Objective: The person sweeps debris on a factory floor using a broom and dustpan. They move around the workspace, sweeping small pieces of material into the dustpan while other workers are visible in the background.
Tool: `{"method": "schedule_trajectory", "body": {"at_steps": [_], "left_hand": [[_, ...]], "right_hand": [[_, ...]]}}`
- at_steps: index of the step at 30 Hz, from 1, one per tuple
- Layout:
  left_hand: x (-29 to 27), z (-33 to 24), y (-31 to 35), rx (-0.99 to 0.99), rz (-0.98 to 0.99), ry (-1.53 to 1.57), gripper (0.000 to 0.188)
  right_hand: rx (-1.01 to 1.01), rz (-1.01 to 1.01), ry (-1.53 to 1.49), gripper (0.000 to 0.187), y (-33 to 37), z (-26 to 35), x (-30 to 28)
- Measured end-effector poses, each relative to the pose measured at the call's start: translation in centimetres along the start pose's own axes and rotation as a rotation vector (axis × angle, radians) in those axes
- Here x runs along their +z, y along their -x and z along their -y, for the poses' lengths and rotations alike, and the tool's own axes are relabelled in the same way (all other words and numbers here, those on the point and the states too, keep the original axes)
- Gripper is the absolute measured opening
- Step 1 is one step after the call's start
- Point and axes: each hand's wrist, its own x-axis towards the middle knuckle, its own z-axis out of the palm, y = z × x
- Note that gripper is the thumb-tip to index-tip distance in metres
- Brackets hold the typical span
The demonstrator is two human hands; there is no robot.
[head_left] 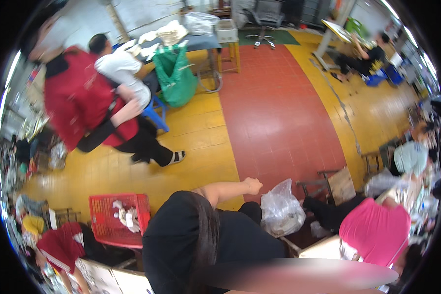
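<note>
My visible hand (253, 185) loosely curled (contents: cannot tell); plastic bag (282, 211) at its four o'clock, presumably for easy reach.

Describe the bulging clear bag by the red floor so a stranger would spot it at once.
Follow the wide red floor strip down to its near end. There, between the black-clothed person and a brown wooden seat, sits a clear plastic bag. Its bulging, see-through body and peaked top set it apart from both.
</note>
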Motion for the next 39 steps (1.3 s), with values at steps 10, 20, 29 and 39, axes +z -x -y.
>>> {"method": "schedule_trajectory", "body": {"at_steps": [10, 20, 29, 39], "left_hand": [[6.2, 7.4, 6.0, -0.195, 0.339, 0.262, 0.032], [-4.2, 13.7, 1.5, -0.829, -0.047, 0.482, 0.035], [-3.7, 17.3, 4.7, -1.060, 0.196, 0.705, 0.039], [-22.0, 36.7, -15.0, -1.104, 0.645, 0.379, 0.035]], "right_hand": [[-0.185, 0.328, 0.068, 0.060, -15.7, 3.1, -4.7], [-0.151, 0.468, 0.122, 0.051, -33.1, 3.8, -14.3], [-0.095, 0.519, -0.010, 0.043, -45.8, 7.1, -17.8], [0.162, 0.385, -0.367, 0.035, -54.5, 9.9, -20.7]]}}
